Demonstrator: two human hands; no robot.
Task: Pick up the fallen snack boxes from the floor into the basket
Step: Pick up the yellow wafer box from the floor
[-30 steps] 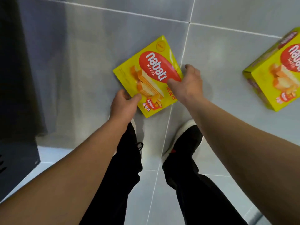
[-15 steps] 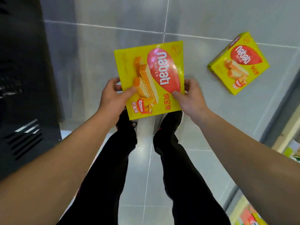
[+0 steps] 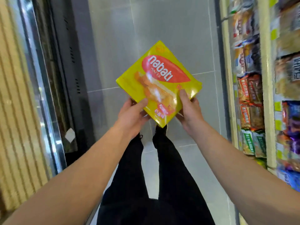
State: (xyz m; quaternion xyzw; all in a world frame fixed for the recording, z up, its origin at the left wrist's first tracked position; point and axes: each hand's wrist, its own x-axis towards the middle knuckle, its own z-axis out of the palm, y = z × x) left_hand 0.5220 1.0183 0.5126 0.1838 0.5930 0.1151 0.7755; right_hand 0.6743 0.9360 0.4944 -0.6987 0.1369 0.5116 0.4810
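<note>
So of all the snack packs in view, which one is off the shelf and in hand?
The yellow Nabati wafer box, gripped at its near edges by the left hand and right hand. The other packs sit on the shelf at right.

The snack box [image 3: 159, 82] is bright yellow with a red leaf-shaped patch bearing white lettering (orange wafers pictured under it). Below the box, trousers [image 3: 162, 176] are black; behind it, floor tiles [image 3: 162, 30] are pale grey. Right of it, shelf packets [image 3: 250, 93] show orange, green, blue.
</note>
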